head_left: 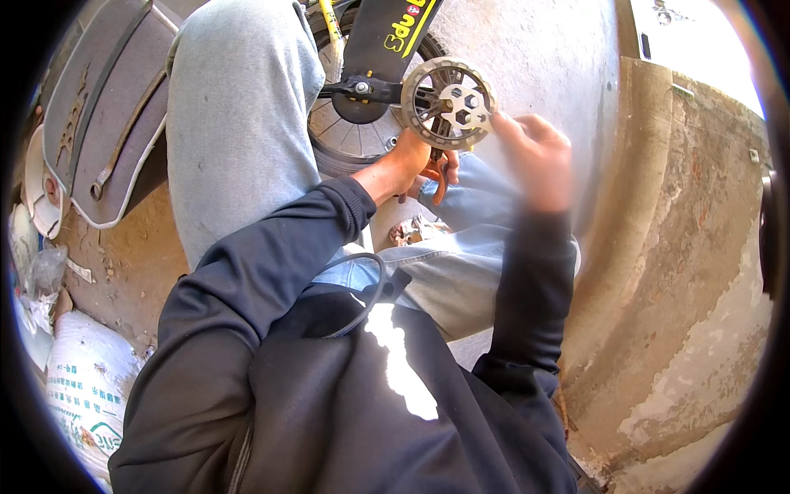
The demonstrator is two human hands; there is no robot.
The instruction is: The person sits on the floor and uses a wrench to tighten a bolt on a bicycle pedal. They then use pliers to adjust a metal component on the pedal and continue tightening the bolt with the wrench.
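A round toothed disc with dark spokes, like a chainring [413, 122], stands in front of the bicycle frame. Across its hub lies a flat silver multi-hole wrench [467, 108], a bolt head showing through it. My right hand [539, 158], blurred by motion, has its thumb and finger pinched at the wrench's right edge. Just below the disc is my left hand [405, 162], fingers closed around a tool with curved orange handles [441, 183]. The tool's working end is hidden behind the disc and hand.
A bicycle wheel [327, 142] and black frame cover [380, 45] lie beyond my knees. At left, a grey padded seat [115, 90] bears a wrench [123, 132] and a dark strap. A white printed sack [86, 370] stands lower left; a worn wall [699, 247] runs along the right.
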